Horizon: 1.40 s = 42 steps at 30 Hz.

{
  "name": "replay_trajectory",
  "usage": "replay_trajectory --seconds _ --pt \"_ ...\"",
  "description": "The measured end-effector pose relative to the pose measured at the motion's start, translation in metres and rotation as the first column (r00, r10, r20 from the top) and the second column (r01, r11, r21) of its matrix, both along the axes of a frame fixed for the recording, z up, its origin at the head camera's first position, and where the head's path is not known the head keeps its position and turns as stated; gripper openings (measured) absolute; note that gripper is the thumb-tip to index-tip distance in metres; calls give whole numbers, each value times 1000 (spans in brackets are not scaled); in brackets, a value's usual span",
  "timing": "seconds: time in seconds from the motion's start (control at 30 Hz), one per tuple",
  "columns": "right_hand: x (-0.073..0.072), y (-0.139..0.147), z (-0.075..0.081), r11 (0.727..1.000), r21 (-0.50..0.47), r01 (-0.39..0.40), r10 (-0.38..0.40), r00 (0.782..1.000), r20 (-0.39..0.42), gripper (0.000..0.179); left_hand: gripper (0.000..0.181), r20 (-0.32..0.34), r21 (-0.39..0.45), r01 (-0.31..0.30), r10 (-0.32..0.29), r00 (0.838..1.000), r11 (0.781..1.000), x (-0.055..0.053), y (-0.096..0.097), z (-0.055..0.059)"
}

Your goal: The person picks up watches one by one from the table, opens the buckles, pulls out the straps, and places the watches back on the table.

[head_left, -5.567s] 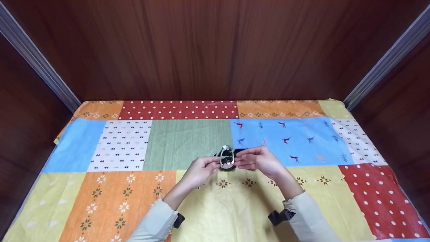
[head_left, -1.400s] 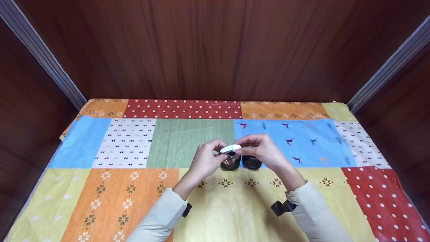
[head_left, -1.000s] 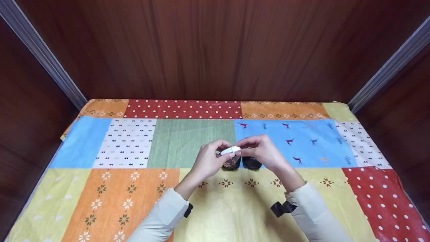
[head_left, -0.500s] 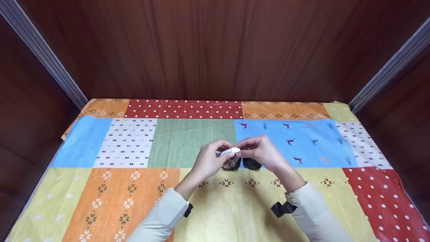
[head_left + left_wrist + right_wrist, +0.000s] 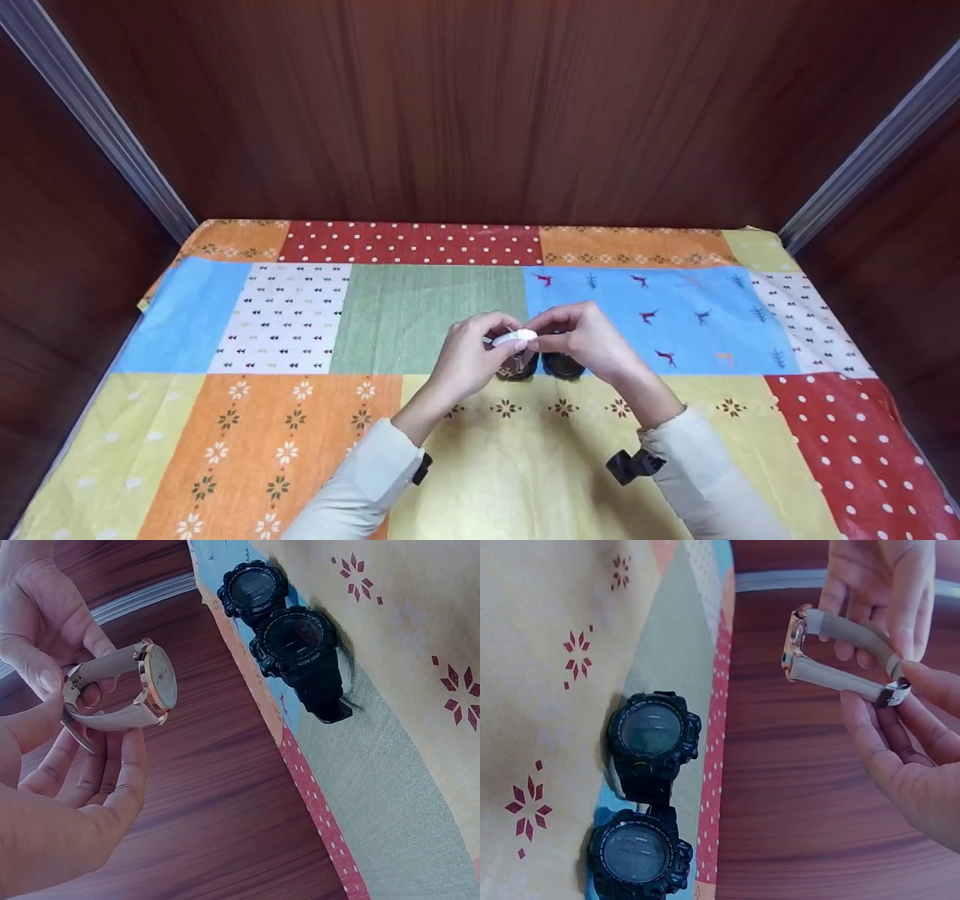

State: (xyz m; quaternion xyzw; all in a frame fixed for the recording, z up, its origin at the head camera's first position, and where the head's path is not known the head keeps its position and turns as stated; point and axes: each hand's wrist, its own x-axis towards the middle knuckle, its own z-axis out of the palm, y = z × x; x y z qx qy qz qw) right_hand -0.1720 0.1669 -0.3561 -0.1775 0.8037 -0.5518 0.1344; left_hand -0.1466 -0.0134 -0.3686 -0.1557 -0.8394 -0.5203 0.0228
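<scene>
A wristwatch [image 5: 161, 677] with a rose-gold case and a pale strap hangs in the air, its strap bent into a loop. My left hand [image 5: 466, 354] pinches one part of the strap between thumb and fingers. My right hand [image 5: 592, 343] pinches the strap [image 5: 840, 679] by its dark-looking buckle [image 5: 891, 693], fingertips close to the left hand's. Whether the strap end passes through the buckle cannot be made out. Two black digital watches lie on the cloth below, one watch [image 5: 651, 729] just left of the other watch [image 5: 637, 855] in the head view.
A patchwork tablecloth [image 5: 465, 480] covers the table. Dark wood panels [image 5: 480, 112] stand behind and at both sides, joined by metal corner strips [image 5: 112, 135]. A small black camera sits on each wrist.
Since the oldest frame, the pale-strap watch has been lifted and turned, strap ends now upward between my hands. Over the last second, only slight finger and strap shifts show; both arms stay in place.
</scene>
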Motion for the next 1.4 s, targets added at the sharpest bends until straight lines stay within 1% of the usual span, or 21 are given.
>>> replay_trajectory --seconds 0.4,0.53,0.7,0.8,1.1,1.23,1.4 --pt "-1 0 -1 1000 -6 2 -2 1000 -6 20 9 14 -3 3 -3 1000 1000 0 0 0" --pt "-1 0 -1 1000 -10 4 -5 1000 -6 20 11 11 -2 4 -4 1000 1000 0 0 0" --pt "0 0 -1 1000 -13 10 -10 1000 3 20 18 -27 -10 0 0 1000 1000 1 0 -1" --pt "0 0 -1 1000 -12 16 -16 1000 5 20 17 -42 -10 -5 5 999 1000 2 0 -1" --pt "1 2 -1 999 -50 21 -20 1000 18 21 13 -35 -15 2 -3 999 1000 2 1 -2" --pt "1 3 -2 998 -50 24 -23 1000 13 21 12 -18 6 17 -16 1000 1000 2 0 -2" --pt "1 5 -2 999 -45 25 -24 1000 6 21 11 -19 22 33 -33 999 999 1 -2 -4"
